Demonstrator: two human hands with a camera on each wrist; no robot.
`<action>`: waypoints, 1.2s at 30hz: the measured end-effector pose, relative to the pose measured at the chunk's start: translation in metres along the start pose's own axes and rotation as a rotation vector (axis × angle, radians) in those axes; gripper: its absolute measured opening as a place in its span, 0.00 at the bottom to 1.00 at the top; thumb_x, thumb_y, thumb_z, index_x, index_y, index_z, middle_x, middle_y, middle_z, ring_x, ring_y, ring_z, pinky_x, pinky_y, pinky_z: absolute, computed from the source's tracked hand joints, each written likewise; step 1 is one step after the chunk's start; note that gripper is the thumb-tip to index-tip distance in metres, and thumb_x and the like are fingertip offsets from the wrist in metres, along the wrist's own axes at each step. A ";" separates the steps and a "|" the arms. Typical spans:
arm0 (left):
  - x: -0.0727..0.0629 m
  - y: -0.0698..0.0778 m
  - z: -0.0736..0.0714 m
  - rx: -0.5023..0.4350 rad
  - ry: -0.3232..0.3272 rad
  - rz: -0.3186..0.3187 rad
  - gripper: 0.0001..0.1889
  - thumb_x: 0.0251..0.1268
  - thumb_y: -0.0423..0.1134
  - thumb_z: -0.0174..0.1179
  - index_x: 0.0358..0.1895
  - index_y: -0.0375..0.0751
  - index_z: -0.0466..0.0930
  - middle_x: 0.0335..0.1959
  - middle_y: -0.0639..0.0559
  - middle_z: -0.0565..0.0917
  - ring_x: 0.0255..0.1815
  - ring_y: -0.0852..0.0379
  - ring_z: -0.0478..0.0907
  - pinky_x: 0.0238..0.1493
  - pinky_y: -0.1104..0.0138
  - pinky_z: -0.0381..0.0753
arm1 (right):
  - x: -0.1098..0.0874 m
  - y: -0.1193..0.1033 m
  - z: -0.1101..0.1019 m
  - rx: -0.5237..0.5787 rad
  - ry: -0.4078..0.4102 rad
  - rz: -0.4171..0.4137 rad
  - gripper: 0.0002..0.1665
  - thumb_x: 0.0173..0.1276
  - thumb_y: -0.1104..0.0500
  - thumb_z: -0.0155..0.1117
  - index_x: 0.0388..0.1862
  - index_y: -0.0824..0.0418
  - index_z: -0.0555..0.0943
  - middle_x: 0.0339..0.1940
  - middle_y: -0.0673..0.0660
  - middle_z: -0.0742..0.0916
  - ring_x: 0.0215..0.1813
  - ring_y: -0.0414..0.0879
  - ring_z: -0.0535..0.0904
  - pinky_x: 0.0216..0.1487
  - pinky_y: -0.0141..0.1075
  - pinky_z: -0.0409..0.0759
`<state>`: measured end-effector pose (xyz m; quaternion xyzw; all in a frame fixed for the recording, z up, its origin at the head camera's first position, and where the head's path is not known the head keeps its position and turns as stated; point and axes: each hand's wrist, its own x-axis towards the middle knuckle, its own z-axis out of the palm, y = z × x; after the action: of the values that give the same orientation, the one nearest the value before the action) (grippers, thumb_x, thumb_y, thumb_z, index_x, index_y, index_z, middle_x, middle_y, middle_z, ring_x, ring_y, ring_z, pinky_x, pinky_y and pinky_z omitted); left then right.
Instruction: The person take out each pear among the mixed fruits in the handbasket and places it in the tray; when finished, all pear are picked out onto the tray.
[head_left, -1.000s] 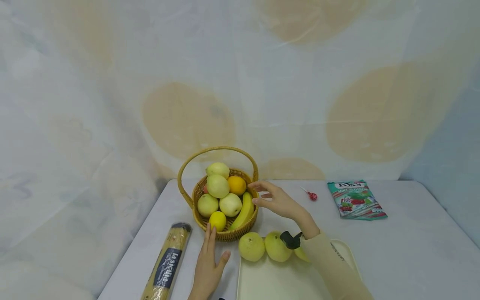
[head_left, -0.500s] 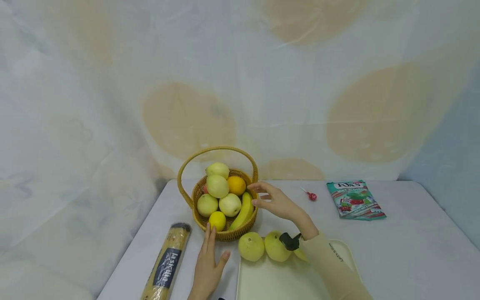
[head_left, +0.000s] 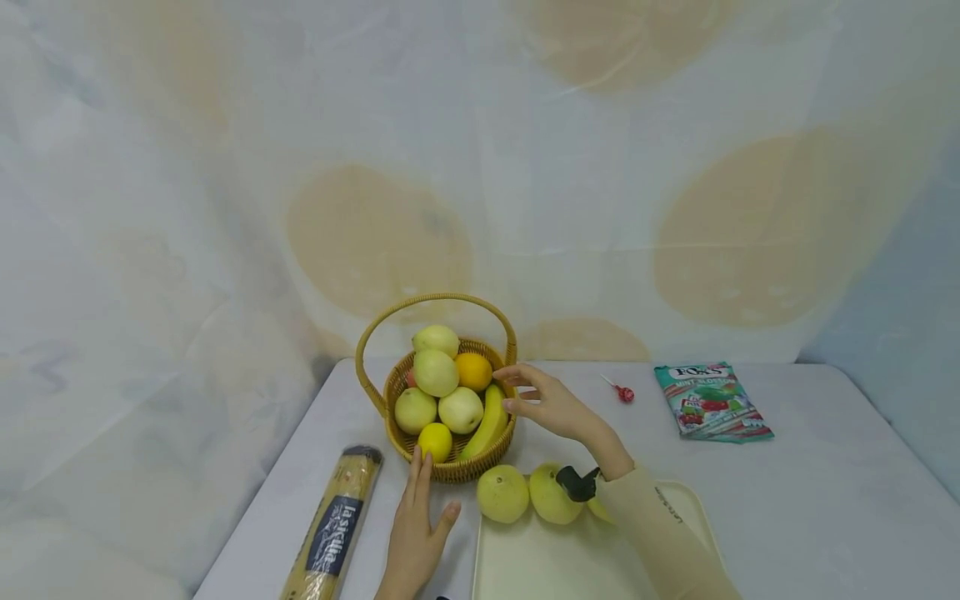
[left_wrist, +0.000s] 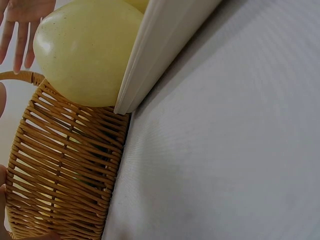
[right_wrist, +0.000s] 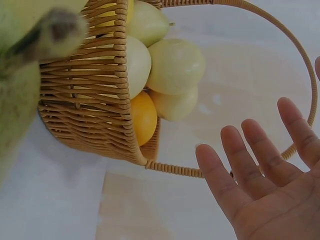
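Note:
A wicker basket [head_left: 468, 472] with an arched handle holds pale green pears [head_left: 435, 372], an orange [head_left: 474, 371], a banana [head_left: 491, 417] and a small yellow fruit [head_left: 435, 440]. My left hand [head_left: 416, 533] is at the basket's front, fingers straight and fingertips by the rim near the yellow fruit. Whether they touch it is unclear. Beside the right rim, close to the banana and the handle's base, my right hand [head_left: 553, 404] has loosely bent fingers and holds nothing. In the right wrist view, its spread fingers [right_wrist: 252, 172] appear before the handle.
Large yellow-green round fruits [head_left: 502, 493] sit at the back of a cream tray [head_left: 555, 558], partly behind the right sleeve. A pasta pack [head_left: 333, 525] lies left. Further right are a red lollipop [head_left: 625, 392] and a candy bag [head_left: 712, 402]. A patterned cloth [head_left: 585, 208] hangs behind.

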<state>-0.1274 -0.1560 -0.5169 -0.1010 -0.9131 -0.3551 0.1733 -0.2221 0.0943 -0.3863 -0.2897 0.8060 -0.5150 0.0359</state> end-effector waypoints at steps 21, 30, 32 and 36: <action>0.000 0.001 -0.001 0.001 0.000 0.001 0.42 0.64 0.43 0.62 0.77 0.41 0.49 0.79 0.38 0.50 0.72 0.30 0.59 0.63 0.33 0.64 | 0.006 0.004 0.001 0.012 0.006 -0.001 0.31 0.73 0.55 0.58 0.70 0.65 0.64 0.69 0.67 0.72 0.69 0.65 0.68 0.67 0.59 0.69; 0.000 -0.001 0.001 0.002 0.000 0.000 0.42 0.64 0.44 0.62 0.78 0.42 0.49 0.79 0.38 0.50 0.73 0.30 0.58 0.64 0.34 0.63 | 0.007 0.007 0.003 0.042 0.010 0.022 0.31 0.72 0.57 0.59 0.71 0.64 0.64 0.70 0.65 0.71 0.70 0.65 0.67 0.68 0.61 0.67; 0.000 -0.002 0.001 0.003 -0.001 -0.003 0.42 0.65 0.44 0.62 0.78 0.43 0.48 0.79 0.38 0.50 0.73 0.30 0.58 0.64 0.33 0.63 | 0.007 0.008 0.003 0.036 0.008 0.020 0.31 0.72 0.56 0.59 0.70 0.64 0.64 0.70 0.65 0.72 0.70 0.66 0.67 0.68 0.61 0.67; 0.000 -0.001 0.001 0.004 -0.002 -0.008 0.42 0.65 0.45 0.61 0.78 0.43 0.48 0.79 0.39 0.50 0.73 0.30 0.58 0.64 0.33 0.63 | 0.008 0.008 0.004 0.043 0.008 0.021 0.32 0.72 0.57 0.59 0.70 0.65 0.63 0.70 0.64 0.72 0.70 0.66 0.67 0.68 0.60 0.67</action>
<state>-0.1281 -0.1563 -0.5186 -0.0974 -0.9144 -0.3538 0.1710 -0.2308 0.0896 -0.3933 -0.2783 0.7978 -0.5330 0.0444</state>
